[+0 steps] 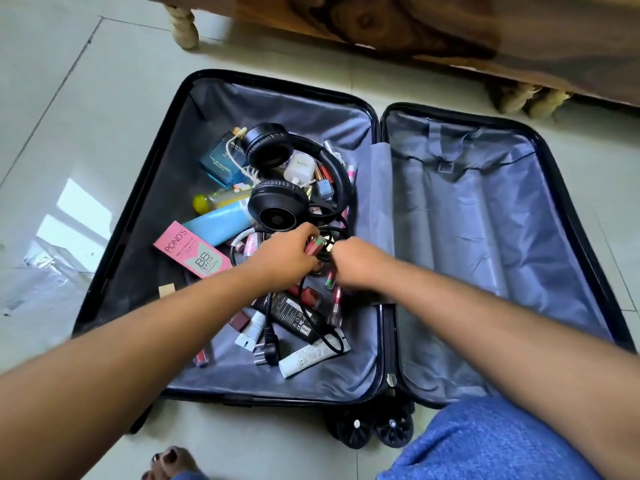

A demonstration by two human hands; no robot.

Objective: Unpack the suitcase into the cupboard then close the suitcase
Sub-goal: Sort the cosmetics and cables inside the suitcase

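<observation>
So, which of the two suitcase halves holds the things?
The left half: the headphones, bottles and tubes all lie there. The right half shows only its grey lining and a strap.

the suitcase has a hard, dark, faintly glossy shell and a grey, sheeny cloth lining, creased; the floor is pale, polished tile, mirroring light; the headphones look matt black plastic with soft padded cups; the pink carton is smooth card; the furniture above is varnished, grained wood
</observation>
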